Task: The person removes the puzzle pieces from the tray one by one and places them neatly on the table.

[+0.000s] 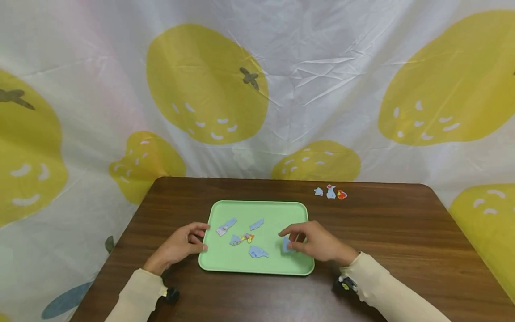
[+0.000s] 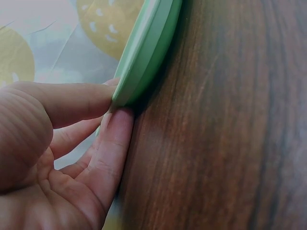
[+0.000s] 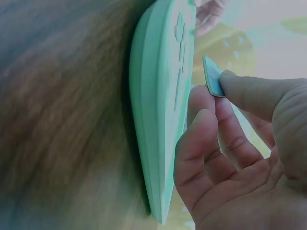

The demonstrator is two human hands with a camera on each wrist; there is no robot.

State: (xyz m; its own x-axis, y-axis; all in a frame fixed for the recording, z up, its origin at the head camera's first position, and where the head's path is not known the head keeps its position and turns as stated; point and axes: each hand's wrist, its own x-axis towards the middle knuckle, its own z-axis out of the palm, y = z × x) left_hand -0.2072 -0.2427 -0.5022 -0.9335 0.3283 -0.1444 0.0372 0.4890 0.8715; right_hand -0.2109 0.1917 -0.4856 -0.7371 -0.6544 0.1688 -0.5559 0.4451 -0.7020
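Observation:
On the table lies a light green tray (image 1: 225,263) with several flat, pale-blue puzzle pieces in it. My left hand (image 1: 177,243) grips the tray's left rim, thumb above and fingers at the outer edge in the left wrist view. Between thumb and fingers, my right hand (image 1: 319,243) pinches a small blue puzzle piece (image 3: 214,77), held above the right part of the tray. Left of it in the tray are a long piece (image 1: 226,227), a narrow piece (image 1: 256,224), a yellow-and-blue cluster (image 1: 236,240) and a broader piece (image 1: 258,252).
Near the back edge of the dark wooden table (image 1: 374,232), three pieces lie outside the tray: a small blue one (image 1: 318,192), a blue-and-red one (image 1: 331,193) and a red one (image 1: 341,195). A curtain (image 1: 289,103) with yellow fruit hangs behind.

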